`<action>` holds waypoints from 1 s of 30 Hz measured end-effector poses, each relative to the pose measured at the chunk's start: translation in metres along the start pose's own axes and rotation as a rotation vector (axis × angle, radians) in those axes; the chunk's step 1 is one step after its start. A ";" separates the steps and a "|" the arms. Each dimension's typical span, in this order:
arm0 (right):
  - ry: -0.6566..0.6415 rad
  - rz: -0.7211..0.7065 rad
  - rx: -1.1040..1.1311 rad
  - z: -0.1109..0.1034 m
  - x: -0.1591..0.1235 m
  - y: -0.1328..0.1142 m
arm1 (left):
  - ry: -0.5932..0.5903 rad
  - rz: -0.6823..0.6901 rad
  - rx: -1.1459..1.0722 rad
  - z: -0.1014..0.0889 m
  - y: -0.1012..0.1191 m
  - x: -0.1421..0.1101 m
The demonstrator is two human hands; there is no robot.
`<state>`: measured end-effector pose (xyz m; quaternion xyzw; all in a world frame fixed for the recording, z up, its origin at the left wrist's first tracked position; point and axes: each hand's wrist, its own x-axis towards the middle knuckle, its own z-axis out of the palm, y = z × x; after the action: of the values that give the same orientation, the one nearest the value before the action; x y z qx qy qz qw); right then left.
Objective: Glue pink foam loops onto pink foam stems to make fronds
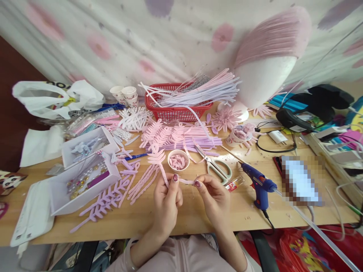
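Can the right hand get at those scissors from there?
Probably yes: the scissors lie just beyond the right hand, handles uncovered, though its fingers would likely need to let go of the pink strip.

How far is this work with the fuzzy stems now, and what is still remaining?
Looks done: the pink leafy pieces and purple sprig are already shaped.
In hand: the left hand holds a pink leafy stem; a short pale strip spans to the right hand.
Left: straight stems in the red basket look unused. The final count cannot be told.
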<state>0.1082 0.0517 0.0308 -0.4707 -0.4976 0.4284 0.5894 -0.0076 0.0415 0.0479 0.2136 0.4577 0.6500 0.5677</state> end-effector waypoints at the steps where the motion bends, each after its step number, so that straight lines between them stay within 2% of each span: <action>1: -0.003 -0.004 -0.001 0.001 -0.001 0.000 | 0.012 0.012 -0.004 0.000 -0.001 0.000; 4: -0.017 0.008 0.013 0.001 -0.001 0.001 | 0.002 0.014 0.016 -0.002 -0.001 -0.001; 8: 0.011 0.042 0.056 -0.013 0.008 0.004 | -0.134 -0.066 0.012 -0.006 0.007 0.001; 13: 0.093 -0.022 0.169 -0.026 0.027 0.000 | -0.251 -0.194 -0.068 -0.010 0.012 0.002; 17: 0.028 -0.034 0.146 -0.013 0.034 -0.009 | -0.331 -0.250 -0.060 -0.012 0.010 0.001; 22: -0.030 -0.069 0.058 0.008 0.035 -0.017 | -0.348 -0.279 -0.013 -0.014 0.011 0.000; 30: -0.011 -0.059 -0.019 0.016 0.036 -0.020 | -0.397 -0.281 0.005 -0.014 0.013 0.003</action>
<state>0.0979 0.0849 0.0580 -0.4590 -0.5184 0.4085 0.5947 -0.0261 0.0405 0.0511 0.2729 0.3640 0.5085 0.7310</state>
